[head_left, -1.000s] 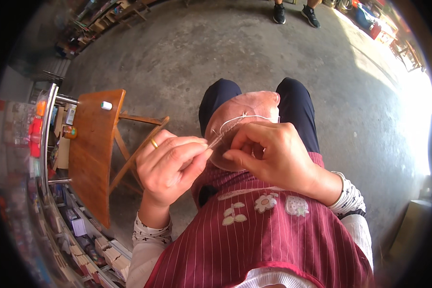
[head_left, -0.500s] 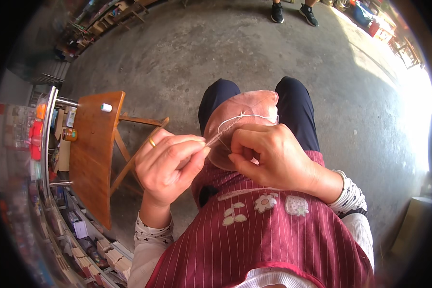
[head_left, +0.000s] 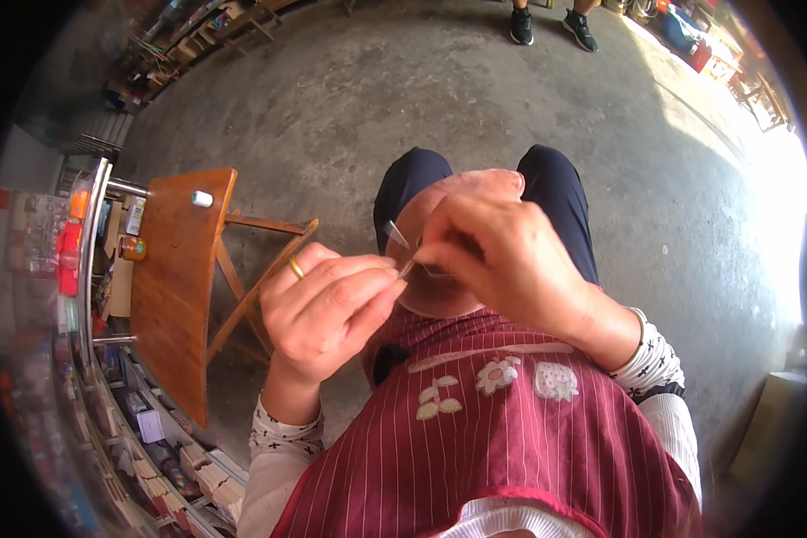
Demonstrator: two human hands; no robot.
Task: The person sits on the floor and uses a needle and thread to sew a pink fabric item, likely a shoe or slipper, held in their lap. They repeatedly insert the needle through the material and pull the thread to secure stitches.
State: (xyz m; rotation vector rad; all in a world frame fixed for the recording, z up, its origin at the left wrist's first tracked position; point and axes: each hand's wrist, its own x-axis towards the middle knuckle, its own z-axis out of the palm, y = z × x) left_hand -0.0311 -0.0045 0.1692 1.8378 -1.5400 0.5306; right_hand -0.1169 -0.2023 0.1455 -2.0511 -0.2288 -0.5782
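A rounded piece of pink cloth (head_left: 438, 299) lies across my lap, between my knees. My left hand (head_left: 334, 307), with a gold ring on one finger, is closed in a pinch on a narrow, gathered edge of that cloth. Close against those fingertips, my right hand (head_left: 522, 262) is bent over the cloth with thumb and forefinger together. What it pinches is hidden and too small to name. A short bit of white thread (head_left: 396, 235) shows blurred just beyond the fingertips. The right hand covers much of the cloth.
On my left stands a tilted-looking wooden folding table (head_left: 170, 296) with a small white thread spool (head_left: 202, 199). Beside it are a metal rail and shelves (head_left: 166, 439) of goods, with a jar (head_left: 133, 248). A person's black shoes (head_left: 581, 31) are on the concrete floor ahead.
My right hand has moved left and up to meet the left fingertips, now covering the seam and thread that showed before. The left hand has shifted slightly right, still pinching the cloth.
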